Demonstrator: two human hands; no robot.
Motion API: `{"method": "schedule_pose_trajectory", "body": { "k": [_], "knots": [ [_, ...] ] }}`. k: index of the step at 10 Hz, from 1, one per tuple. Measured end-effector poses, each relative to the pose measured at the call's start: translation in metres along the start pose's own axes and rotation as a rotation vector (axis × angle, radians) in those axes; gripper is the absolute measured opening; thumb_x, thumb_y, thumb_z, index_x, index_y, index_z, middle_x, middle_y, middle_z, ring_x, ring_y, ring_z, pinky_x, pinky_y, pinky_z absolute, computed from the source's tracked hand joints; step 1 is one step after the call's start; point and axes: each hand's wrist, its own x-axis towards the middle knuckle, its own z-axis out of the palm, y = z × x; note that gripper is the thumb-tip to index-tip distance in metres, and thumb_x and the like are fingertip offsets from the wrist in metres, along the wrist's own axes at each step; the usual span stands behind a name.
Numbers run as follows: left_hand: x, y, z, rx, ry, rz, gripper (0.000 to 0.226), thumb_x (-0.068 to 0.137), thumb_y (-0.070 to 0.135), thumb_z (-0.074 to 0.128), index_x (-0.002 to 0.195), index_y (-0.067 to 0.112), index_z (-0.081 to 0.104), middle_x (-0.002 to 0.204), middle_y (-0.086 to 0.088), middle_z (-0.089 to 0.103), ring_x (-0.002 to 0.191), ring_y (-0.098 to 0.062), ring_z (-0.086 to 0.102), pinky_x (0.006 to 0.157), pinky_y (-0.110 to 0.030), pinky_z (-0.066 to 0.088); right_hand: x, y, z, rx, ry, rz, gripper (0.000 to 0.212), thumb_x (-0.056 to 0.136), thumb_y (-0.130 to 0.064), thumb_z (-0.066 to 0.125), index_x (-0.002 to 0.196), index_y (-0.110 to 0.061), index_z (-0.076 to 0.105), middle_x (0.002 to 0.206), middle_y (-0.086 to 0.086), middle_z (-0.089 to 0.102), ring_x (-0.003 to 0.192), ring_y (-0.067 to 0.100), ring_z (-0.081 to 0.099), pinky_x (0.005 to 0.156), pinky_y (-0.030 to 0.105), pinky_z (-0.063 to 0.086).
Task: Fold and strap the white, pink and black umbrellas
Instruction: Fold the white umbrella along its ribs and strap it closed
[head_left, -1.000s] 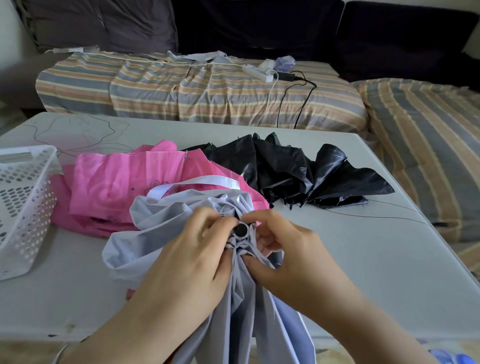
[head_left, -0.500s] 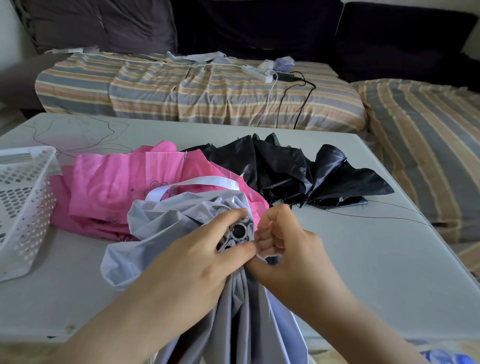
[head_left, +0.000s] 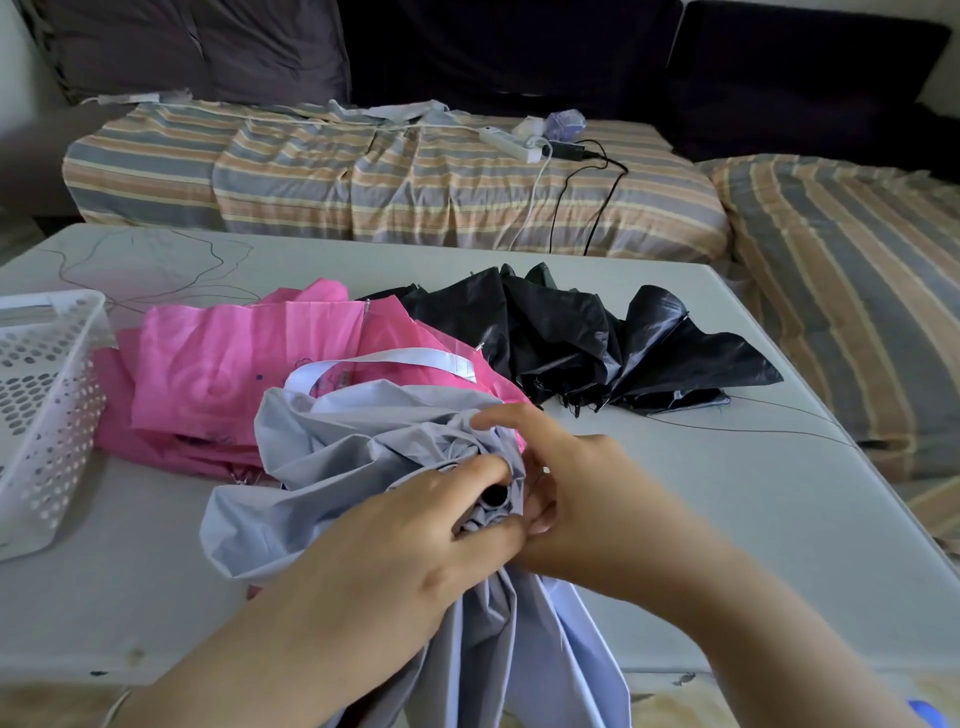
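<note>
— Change since the earlier frame? 
— Right hand (head_left: 587, 499) has uncurled; its forefinger now reaches over the white umbrella (head_left: 363, 467), other fingers pinching cloth.

— Left hand (head_left: 415, 551)? 
— Gripping gathered fabric beside the black tip (head_left: 492, 496).

— Location? 
— On the table (head_left: 675, 519), overlapping the pink umbrella (head_left: 234, 374); black umbrella (head_left: 597, 348) beyond.

Both hands bunch the white umbrella (head_left: 363, 457) at the table (head_left: 649, 499) front edge: left hand (head_left: 395, 561) grips gathered fabric by the dark tip (head_left: 493, 496), right hand (head_left: 576, 499) pinches folds w/ index finger out. Strap (head_left: 384, 364) lies loose over pink umbrella (head_left: 218, 364); black umbrella (head_left: 571, 343) unfolded behind, white basket (head_left: 41, 405) at left.
</note>
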Motion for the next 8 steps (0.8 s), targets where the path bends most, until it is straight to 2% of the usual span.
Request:
{"method": "schedule_pose_trajectory", "body": {
  "k": [1, 2, 4, 5, 6, 7, 8],
  "knots": [
    [0.001, 0.001, -0.003, 0.007, -0.01, -0.012, 0.036, 0.075, 0.017, 0.034, 0.099, 0.028, 0.06, 0.114, 0.001, 0.048, 0.072, -0.014, 0.016, 0.046, -0.014, 0.019, 0.0, -0.002, 0.001, -0.012, 0.008, -0.009, 0.06, 0.068, -0.013, 0.064, 0.111, -0.045, 0.038, 0.063, -0.002, 0.056, 0.063, 0.013, 0.055, 0.058, 0.03, 0.051],
    [-0.001, -0.001, 0.0, 0.021, -0.018, 0.008, 0.04, 0.074, 0.011, 0.034, 0.098, 0.025, 0.063, 0.115, -0.002, 0.051, 0.073, -0.014, 0.027, 0.042, -0.02, 0.027, -0.001, -0.001, 0.001, -0.027, -0.012, -0.032, 0.061, 0.069, -0.014, 0.067, 0.114, -0.045, 0.042, 0.063, -0.005, 0.054, 0.067, 0.013, 0.056, 0.057, 0.027, 0.049],
    [-0.003, -0.009, 0.004, -0.008, 0.046, 0.035, 0.042, 0.073, 0.008, 0.034, 0.105, 0.029, 0.052, 0.123, 0.002, 0.045, 0.085, -0.013, 0.042, 0.047, -0.021, 0.046, -0.001, 0.0, 0.005, -0.035, 0.022, -0.014, 0.04, 0.069, -0.021, 0.068, 0.099, -0.035, 0.044, 0.064, -0.002, 0.055, 0.067, 0.014, 0.053, 0.055, 0.027, 0.046],
    [-0.003, -0.011, 0.005, -0.097, 0.101, 0.003, 0.037, 0.081, 0.013, 0.037, 0.111, 0.031, 0.049, 0.125, 0.009, 0.045, 0.09, -0.012, 0.054, 0.057, -0.029, 0.055, 0.005, -0.01, -0.002, -0.014, -0.019, -0.034, 0.023, 0.076, -0.016, 0.07, 0.088, -0.021, 0.051, 0.062, 0.007, 0.054, 0.065, 0.012, 0.055, 0.06, 0.03, 0.049],
    [-0.001, -0.013, 0.002, -0.225, 0.203, -0.13, 0.04, 0.083, 0.004, 0.061, 0.114, 0.025, 0.046, 0.121, 0.007, 0.041, 0.086, -0.007, 0.057, 0.064, -0.03, 0.054, 0.007, -0.013, 0.001, 0.074, -0.067, 0.004, 0.032, 0.081, -0.009, 0.071, 0.077, -0.028, 0.046, 0.064, 0.027, 0.05, 0.063, 0.01, 0.059, 0.064, 0.031, 0.052],
    [0.001, -0.017, -0.002, -0.216, 0.292, -0.277, 0.047, 0.068, 0.008, 0.08, 0.102, 0.018, 0.049, 0.106, 0.004, 0.042, 0.08, -0.007, 0.054, 0.062, -0.031, 0.049, 0.002, -0.007, 0.014, 0.068, 0.156, 0.054, 0.041, 0.073, -0.026, 0.076, 0.073, -0.04, 0.038, 0.07, 0.01, 0.065, 0.069, 0.018, 0.058, 0.064, 0.035, 0.049],
    [0.001, -0.021, -0.004, -0.015, 0.308, -0.278, 0.017, 0.078, 0.028, 0.065, 0.076, 0.012, 0.061, 0.082, 0.001, 0.053, 0.07, -0.011, 0.05, 0.05, -0.034, 0.047, 0.0, -0.006, 0.025, 0.111, 0.224, 0.085, 0.041, 0.073, -0.026, 0.076, 0.072, -0.039, 0.038, 0.069, 0.009, 0.066, 0.072, 0.018, 0.057, 0.061, 0.027, 0.045]
  ]
}}
